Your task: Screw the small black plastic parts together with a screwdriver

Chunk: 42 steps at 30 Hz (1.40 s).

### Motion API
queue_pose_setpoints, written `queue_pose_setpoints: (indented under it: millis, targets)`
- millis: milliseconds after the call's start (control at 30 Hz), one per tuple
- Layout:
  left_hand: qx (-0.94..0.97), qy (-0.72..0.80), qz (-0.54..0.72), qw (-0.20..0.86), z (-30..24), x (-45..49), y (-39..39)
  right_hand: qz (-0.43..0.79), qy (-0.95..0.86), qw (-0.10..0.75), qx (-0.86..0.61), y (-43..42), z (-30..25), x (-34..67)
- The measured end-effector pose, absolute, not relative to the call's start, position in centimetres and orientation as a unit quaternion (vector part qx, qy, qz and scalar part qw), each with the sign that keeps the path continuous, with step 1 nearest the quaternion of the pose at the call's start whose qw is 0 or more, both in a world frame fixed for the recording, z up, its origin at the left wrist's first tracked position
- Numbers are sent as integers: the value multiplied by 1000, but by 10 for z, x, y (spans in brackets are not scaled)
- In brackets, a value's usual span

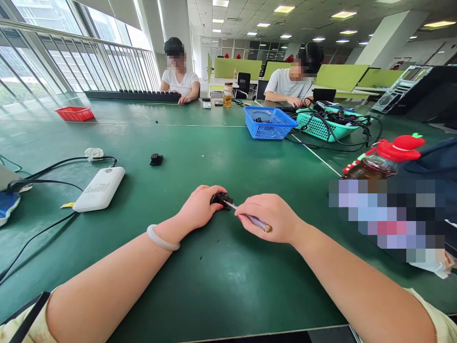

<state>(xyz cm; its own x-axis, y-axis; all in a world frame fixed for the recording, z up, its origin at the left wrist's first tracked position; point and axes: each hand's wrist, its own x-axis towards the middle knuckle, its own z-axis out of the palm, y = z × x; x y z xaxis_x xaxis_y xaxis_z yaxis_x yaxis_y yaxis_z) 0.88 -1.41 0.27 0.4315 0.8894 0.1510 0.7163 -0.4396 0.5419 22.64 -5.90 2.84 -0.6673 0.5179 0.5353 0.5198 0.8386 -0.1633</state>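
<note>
My left hand (200, 206), with a pale bangle (162, 238) at its wrist, is closed around a small black part (222, 199) on the green table. My right hand (267, 215) grips a thin screwdriver (256, 222) with a translucent purplish handle. The tool's metal tip points left and meets the black part, as far as I can see; the exact contact is too small to make out. Another small black piece (156, 159) lies apart on the table, beyond my left hand.
A white power bank (100, 189) with black cables lies left. Farther off are a red tray (74, 113), a blue basket (270, 123) and a teal basket (328, 127) heaped with cables. A red-capped bottle (383, 159) stands right. Two people sit across the green table (200, 295).
</note>
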Motion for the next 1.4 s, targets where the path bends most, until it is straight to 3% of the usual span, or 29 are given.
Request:
queue_pose_setpoints:
  millis: [267, 500, 600, 700, 833, 967, 1100, 1400]
  targets:
    - [824, 489, 220, 184, 4, 9, -14, -85, -905, 289, -302, -64, 18, 210]
    - [816, 506, 219, 175, 7, 11, -16, -148, -923, 214, -283, -73, 9, 195]
    - [814, 510, 215, 177, 6, 10, -15, -171, -915, 240, -277, -72, 6, 192]
    - [817, 502, 216, 185, 5, 9, -14, -109, -897, 309, -297, -66, 8, 198]
    - [821, 490, 218, 197, 4, 8, -14, 106, -816, 432, -370, -56, 12, 212]
    - [818, 496, 212, 200, 4, 8, -14, 204, -730, 498, -421, -52, 10, 217]
    - [819, 498, 206, 198, 3, 8, -14, 226, -694, 526, -437, -50, 8, 215]
    - [846, 462, 195, 181, -1, 8, -14, 185, -676, 500, -509, -47, 11, 218]
